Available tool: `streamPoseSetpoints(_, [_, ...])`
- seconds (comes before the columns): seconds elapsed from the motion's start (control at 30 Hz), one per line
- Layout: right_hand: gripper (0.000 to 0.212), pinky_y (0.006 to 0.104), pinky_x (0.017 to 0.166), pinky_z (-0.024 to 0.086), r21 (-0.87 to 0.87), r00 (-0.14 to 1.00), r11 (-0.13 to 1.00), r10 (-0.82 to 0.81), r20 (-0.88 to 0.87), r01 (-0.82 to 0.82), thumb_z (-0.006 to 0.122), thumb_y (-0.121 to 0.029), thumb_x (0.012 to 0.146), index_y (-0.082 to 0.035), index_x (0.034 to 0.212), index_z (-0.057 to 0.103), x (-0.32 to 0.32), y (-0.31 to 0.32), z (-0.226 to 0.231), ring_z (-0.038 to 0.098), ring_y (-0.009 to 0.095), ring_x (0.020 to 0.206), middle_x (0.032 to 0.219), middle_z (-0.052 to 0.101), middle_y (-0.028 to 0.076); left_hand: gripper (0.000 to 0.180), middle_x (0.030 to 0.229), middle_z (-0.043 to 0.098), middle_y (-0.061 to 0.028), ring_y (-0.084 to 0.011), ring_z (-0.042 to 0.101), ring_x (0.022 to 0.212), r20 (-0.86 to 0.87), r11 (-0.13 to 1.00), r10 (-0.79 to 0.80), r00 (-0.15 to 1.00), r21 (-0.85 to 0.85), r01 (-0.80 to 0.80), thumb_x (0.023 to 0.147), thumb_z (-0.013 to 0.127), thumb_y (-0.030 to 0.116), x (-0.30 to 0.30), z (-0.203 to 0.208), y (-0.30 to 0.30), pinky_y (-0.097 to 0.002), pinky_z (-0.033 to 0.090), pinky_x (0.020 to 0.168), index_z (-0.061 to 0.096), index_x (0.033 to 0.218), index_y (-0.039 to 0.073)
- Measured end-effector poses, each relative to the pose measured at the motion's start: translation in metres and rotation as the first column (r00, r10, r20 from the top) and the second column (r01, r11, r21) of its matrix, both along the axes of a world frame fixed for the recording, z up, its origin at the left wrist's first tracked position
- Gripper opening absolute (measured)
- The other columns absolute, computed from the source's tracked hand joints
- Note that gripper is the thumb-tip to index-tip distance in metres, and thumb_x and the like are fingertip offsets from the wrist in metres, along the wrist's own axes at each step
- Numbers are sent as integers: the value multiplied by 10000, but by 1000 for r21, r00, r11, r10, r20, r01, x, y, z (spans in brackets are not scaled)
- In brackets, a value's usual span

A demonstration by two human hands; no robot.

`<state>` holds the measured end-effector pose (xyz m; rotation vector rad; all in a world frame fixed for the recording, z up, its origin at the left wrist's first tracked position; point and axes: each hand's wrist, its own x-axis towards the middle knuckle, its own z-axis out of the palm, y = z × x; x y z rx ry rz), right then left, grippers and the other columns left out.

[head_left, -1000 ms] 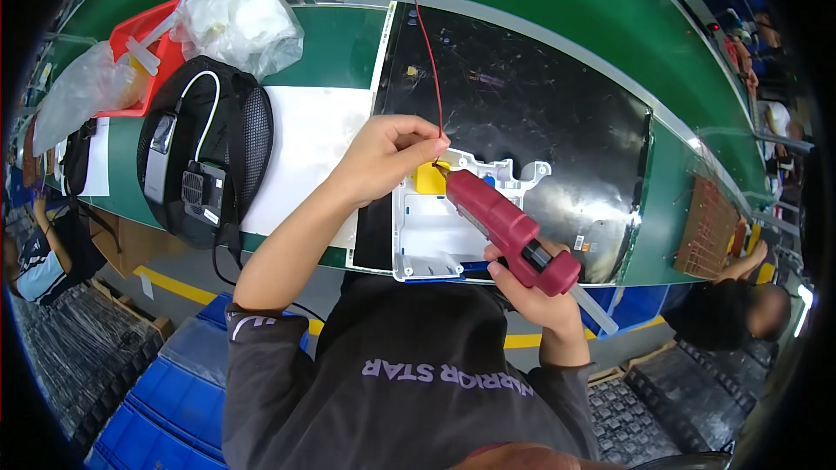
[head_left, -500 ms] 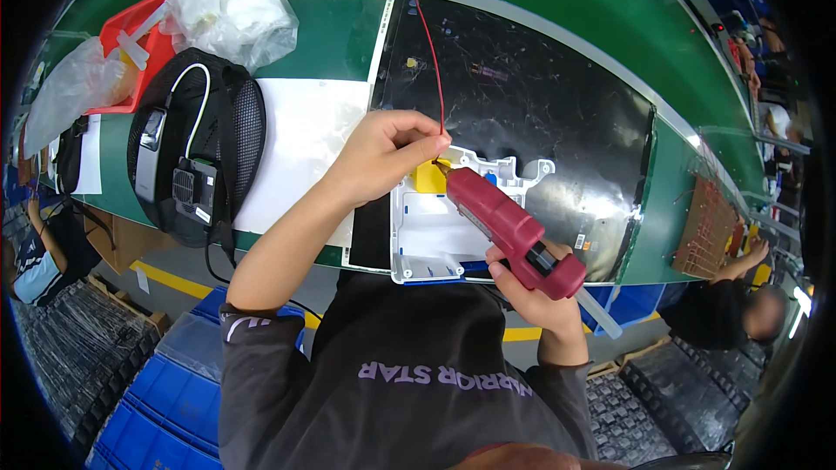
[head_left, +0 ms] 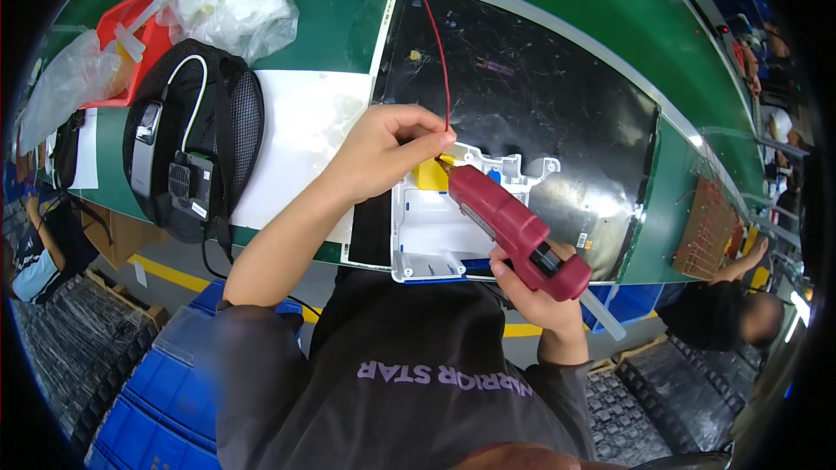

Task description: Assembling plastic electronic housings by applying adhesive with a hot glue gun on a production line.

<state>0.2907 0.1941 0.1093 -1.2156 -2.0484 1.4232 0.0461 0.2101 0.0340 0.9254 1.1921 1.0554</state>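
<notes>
My right hand [head_left: 537, 289] grips a dark red hot glue gun [head_left: 501, 209], with a clear glue stick [head_left: 603, 315] poking out of its rear. The gun's nozzle points at the yellow piece [head_left: 430, 176] inside a white plastic housing [head_left: 435, 244]. Pinched between the thumb and fingers of my left hand [head_left: 392, 148] is a thin red wire [head_left: 441, 52], which runs away from me across the black mat. Its near end goes down by the yellow piece, close to the nozzle; whether nozzle and wire touch, I cannot tell.
The housing lies on a black mat [head_left: 557, 96] on the green table. White paper [head_left: 300, 139], a black mesh bag [head_left: 235, 122] with devices, a plastic bag [head_left: 231, 4] and a red bin [head_left: 157, 48] are at left. A brown rack [head_left: 707, 231] stands at right.
Both hands stay almost in place, the glue gun still at the yellow piece. The whole view has shifted slightly.
</notes>
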Motion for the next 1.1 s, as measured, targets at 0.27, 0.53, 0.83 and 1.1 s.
streamPoseSetpoints(0.27, [157,267,542,461,-4,1000,1000,-2,26,2,685,-79,741,-3,860,615,1,0,0,595,161,548,660,600,76,186,765,663,-59,-83,598,685,-8,1000,1,1000,-7,-1,853,666,171,0,0,0,-208,464,620,675,920,-2])
streamPoseSetpoints(0.53, [166,266,534,457,-4,1000,1000,-4,21,4,683,-80,739,-2,868,615,2,-1,-2,588,159,539,653,593,74,186,773,664,-60,-86,601,694,-16,1000,-2,1000,-12,2,852,667,172,0,1,-1,-211,467,625,675,920,-1])
streamPoseSetpoints(0.83, [170,267,534,455,-41,1000,999,-16,12,17,682,-80,735,-3,873,619,2,0,-2,591,162,543,656,595,80,184,774,664,-57,-82,599,696,-1,1000,-3,1000,-6,3,854,664,168,0,1,1,-210,467,632,673,921,-3])
streamPoseSetpoints(1.1, [106,276,662,487,-101,997,995,-20,77,28,681,-21,726,-29,815,624,0,0,5,633,162,674,732,641,55,178,768,662,-55,-78,596,691,-5,1000,-1,1000,-3,1,853,663,160,-1,0,0,-208,464,626,673,922,-4])
